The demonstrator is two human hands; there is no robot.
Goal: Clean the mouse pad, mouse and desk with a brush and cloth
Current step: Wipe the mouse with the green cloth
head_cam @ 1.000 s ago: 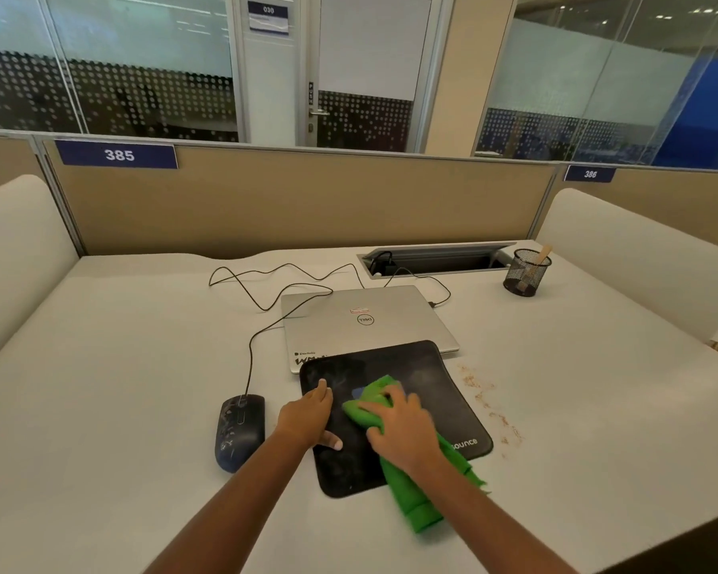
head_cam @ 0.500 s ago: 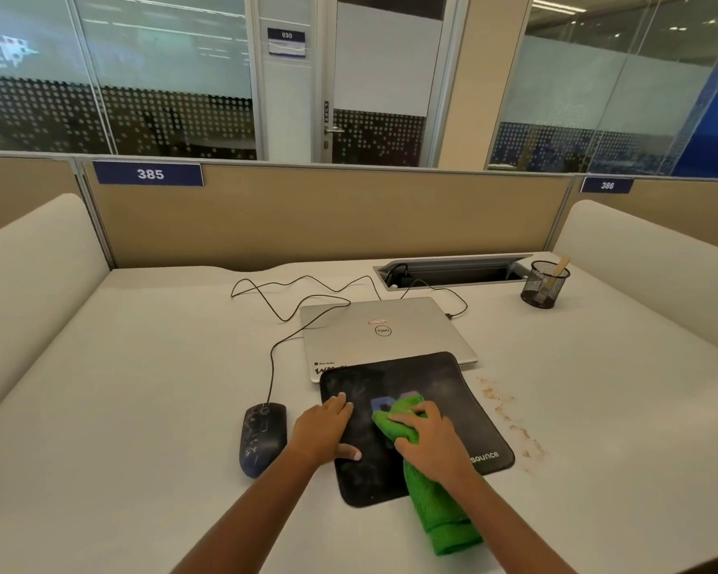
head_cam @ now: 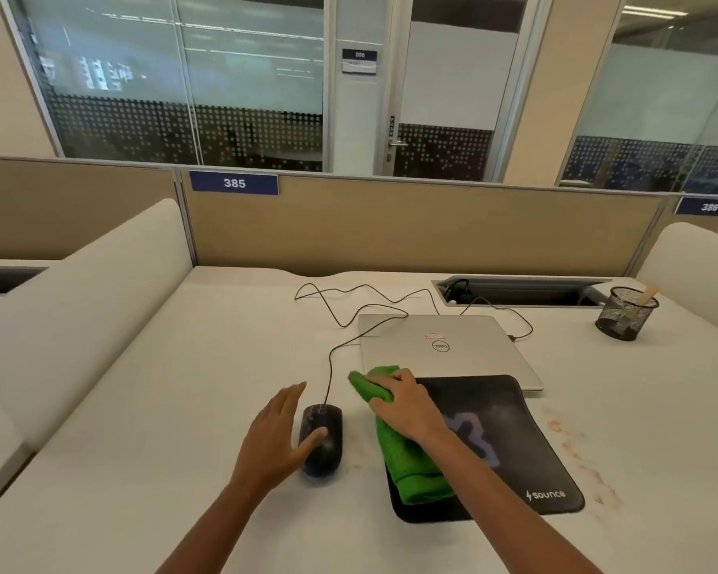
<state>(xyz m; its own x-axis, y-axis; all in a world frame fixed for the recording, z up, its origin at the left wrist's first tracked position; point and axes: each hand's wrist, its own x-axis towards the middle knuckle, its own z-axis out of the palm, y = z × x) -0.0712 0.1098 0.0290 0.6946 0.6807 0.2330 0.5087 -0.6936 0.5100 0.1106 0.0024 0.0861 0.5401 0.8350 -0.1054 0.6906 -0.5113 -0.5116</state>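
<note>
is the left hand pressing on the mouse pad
No, the left hand is off the mouse pad, open beside the mouse with its thumb over it, while the right hand grips the cloth.

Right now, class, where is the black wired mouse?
In the head view, the black wired mouse lies on the white desk, between the left hand and the green cloth that the right hand grips on the black mouse pad.

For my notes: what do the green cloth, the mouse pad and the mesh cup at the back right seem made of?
The green cloth looks like microfibre or terry: matte, fuzzy pile, soft folds. The mouse pad is probably fabric-topped: matte black, printed design, thin, lying flat. The mesh cup is black wire mesh, probably metal: see-through grid.
</note>
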